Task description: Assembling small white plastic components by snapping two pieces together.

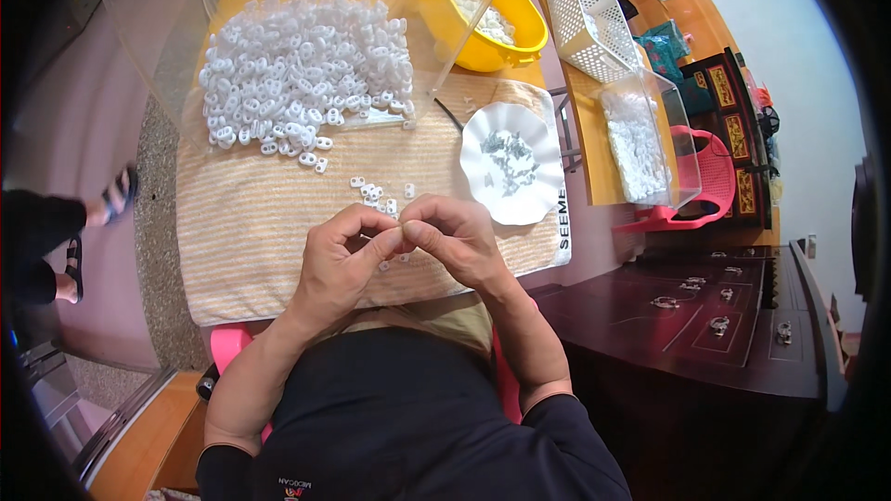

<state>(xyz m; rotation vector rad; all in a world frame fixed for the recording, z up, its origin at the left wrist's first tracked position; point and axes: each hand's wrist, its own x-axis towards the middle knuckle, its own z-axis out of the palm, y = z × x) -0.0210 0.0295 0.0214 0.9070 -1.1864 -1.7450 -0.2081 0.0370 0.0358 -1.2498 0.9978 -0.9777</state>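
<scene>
My left hand (336, 258) and my right hand (461, 243) meet above a striped towel (246, 232), thumbs and forefingers pinched together at the tips. Whatever they hold is too small and too covered by the fingers to make out. Just beyond the fingertips lie several loose white plastic pieces (372, 193), each with two holes. A large pile of the same white pieces (292, 65) spreads at the far left in a clear plastic box (190, 121). To the right of my right hand sits a white wavy-rimmed plate (546, 197) holding small grey metal-looking parts (508, 162).
A yellow basin (429, 0) with white pieces stands at the far side. Further right, a white perforated basket (566, 32) and a clear box (682, 172) rest on a wooden table (603, 187). Pink chairs (713, 167) and a dark cabinet (650, 292) stand right; another person's feet (97, 213) show left.
</scene>
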